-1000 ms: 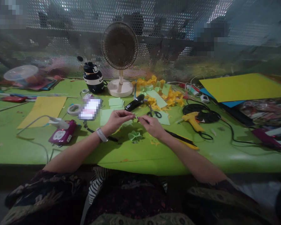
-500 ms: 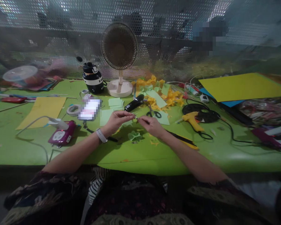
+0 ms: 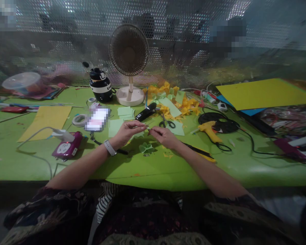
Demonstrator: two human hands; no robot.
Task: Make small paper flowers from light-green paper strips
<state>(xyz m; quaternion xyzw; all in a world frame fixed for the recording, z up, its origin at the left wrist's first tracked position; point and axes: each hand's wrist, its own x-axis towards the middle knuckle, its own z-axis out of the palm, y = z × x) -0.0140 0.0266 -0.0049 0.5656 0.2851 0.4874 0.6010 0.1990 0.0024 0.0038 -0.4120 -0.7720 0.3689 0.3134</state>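
Note:
Fingertips of my left hand [image 3: 129, 131] and my right hand [image 3: 165, 136] meet over the table, each pinched on something too small to make out. A bit of pale green shows between them. Just below lies a light green paper flower [image 3: 146, 147]. Beyond my hands are a black stapler-like tool [image 3: 146, 112], black-handled scissors [image 3: 167, 123] and light green paper sheets [image 3: 114, 127]. A yellow cutter [image 3: 199, 152] lies beside my right forearm.
A fan [image 3: 129, 97], a dark bottle [image 3: 101, 86] and orange paper flowers [image 3: 191, 103] stand at the back. To the left are a lit phone [image 3: 98, 119] and purple power socket [image 3: 67, 146]; to the right, a yellow glue gun [image 3: 209, 132] with its cord.
The view has shifted very slightly. Both hands keep nearly the same place, with only a slight change at the fingertips.

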